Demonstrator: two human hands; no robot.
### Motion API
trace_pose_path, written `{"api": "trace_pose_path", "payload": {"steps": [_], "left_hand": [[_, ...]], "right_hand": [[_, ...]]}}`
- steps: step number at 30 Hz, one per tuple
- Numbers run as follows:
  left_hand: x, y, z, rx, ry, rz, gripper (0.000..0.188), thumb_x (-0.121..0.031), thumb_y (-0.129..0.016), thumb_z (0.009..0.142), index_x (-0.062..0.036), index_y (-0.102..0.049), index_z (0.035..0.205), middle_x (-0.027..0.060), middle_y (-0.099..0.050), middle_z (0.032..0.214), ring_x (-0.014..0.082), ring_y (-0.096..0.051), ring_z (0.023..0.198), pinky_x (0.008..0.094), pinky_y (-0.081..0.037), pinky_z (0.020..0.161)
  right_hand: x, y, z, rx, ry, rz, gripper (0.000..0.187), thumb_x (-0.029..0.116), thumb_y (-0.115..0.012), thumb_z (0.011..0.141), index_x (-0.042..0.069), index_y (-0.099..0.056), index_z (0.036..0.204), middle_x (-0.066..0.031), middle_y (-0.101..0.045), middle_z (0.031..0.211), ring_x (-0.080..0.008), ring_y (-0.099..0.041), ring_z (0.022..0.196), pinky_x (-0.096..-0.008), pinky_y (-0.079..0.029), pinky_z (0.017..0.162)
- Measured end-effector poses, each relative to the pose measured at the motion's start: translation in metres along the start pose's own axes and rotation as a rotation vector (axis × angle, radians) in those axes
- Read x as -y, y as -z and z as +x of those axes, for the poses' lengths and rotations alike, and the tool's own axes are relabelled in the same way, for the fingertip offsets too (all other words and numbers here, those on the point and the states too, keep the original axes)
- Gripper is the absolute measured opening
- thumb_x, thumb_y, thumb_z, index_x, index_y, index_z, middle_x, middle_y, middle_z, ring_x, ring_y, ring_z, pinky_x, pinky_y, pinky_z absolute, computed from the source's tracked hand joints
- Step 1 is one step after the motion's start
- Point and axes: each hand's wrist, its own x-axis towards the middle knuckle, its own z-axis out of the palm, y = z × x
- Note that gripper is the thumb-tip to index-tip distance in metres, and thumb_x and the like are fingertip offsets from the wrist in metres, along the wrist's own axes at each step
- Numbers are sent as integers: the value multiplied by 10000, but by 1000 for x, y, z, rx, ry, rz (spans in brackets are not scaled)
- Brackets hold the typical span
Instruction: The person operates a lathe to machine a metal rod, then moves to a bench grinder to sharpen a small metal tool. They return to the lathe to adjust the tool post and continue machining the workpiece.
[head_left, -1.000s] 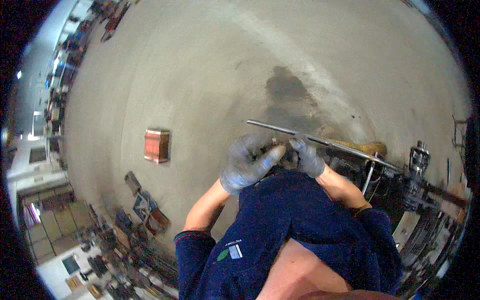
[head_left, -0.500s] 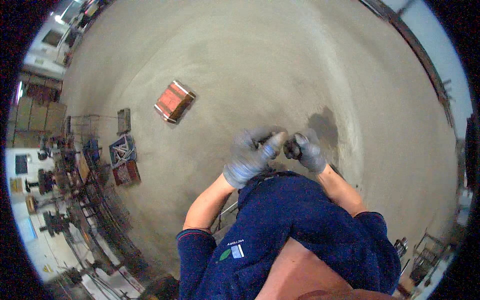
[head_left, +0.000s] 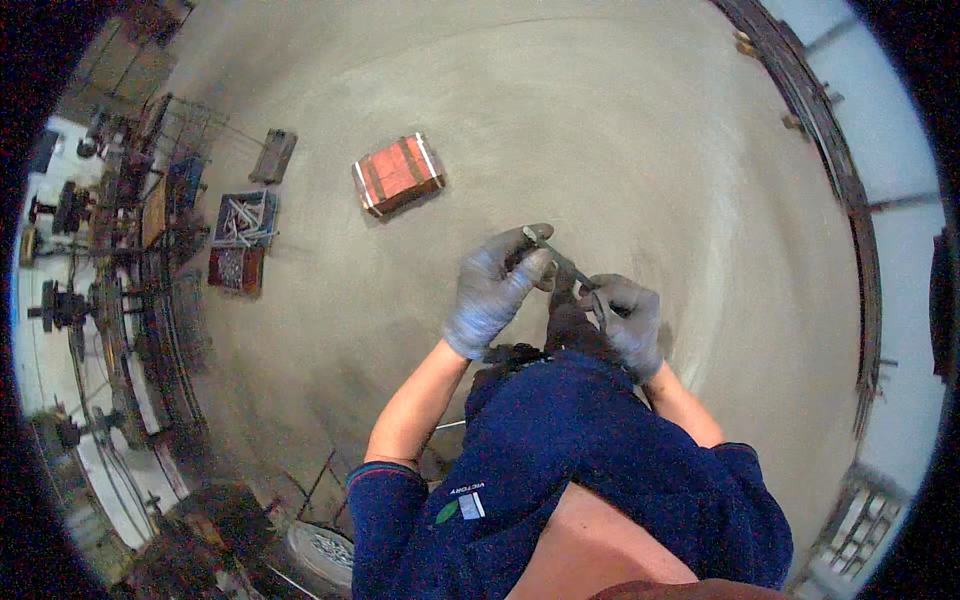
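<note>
Both my hands wear grey-blue work gloves and are held in front of my waist. My left hand (head_left: 495, 290) pinches one end of a thin dark strip (head_left: 566, 263), which shows a pale tip beside the fingers. From there the strip slants down to my right hand (head_left: 628, 318), whose fingers are closed on its other end. A dark curved piece shows at the right fingers; I cannot tell whether it belongs to the strip. The strip's exact kind and material are unclear.
A red box with dark bands and white edges (head_left: 398, 175) stands on the grey floor (head_left: 560, 110) ahead. To the left are a blue crate of metal rods (head_left: 243, 218), a dark red crate (head_left: 236, 270) and machinery (head_left: 70, 305). A round container (head_left: 325, 555) is at lower left.
My view has turned, so the red box and crates sit differently in it. My hands, blurred and close together before, are now a little apart with the dark strip visible between them.
</note>
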Motion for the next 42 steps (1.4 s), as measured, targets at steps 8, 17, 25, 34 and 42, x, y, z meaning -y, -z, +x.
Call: {"api": "trace_pose_path", "payload": {"steps": [8, 17, 25, 34, 42], "left_hand": [[16, 11, 177, -192, 198, -64, 336, -228, -518, 881, 84, -592, 982, 129, -635, 729, 167, -613, 596, 279, -507, 580], [-7, 35, 376, -458, 13, -174, 336, -265, -516, 899, 54, -618, 882, 109, -599, 618, 150, -588, 520, 261, -488, 488], [-11, 112, 492, -377, -2, -131, 443, -156, -558, 853, 97, -463, 1204, 143, -622, 984, 219, -614, 930, 308, -472, 849], [-41, 183, 607, -146, 22, -381, 390, -250, -604, 829, 63, -580, 1060, 138, -632, 993, 205, -614, 927, 324, -479, 809], [-41, 206, 638, -641, -48, -41, 183, -126, -717, 744, 28, -663, 827, 69, -659, 755, 118, -605, 715, 261, -478, 666]], "right_hand": [[-40, 36, 185, 549, -287, 381, 89, 89, -638, 782, 13, -655, 826, -77, -640, 824, -141, -594, 752, -270, -473, 689], [-41, 63, 386, 605, -30, 217, 86, 5, -624, 788, 32, -666, 859, -76, -650, 778, -123, -583, 685, -264, -473, 629], [-30, 24, 550, 749, -152, 236, 130, 113, -618, 824, -13, -635, 850, -91, -612, 864, -153, -553, 728, -255, -435, 658], [-29, -37, 709, 1000, -552, 1106, 425, 440, -582, 819, 24, -632, 747, -119, -615, 720, -149, -564, 651, -240, -446, 566], [-27, -95, 779, 891, -394, 694, 517, 441, -526, 865, 44, -531, 534, -130, -565, 613, -201, -524, 589, -281, -382, 487]]}}
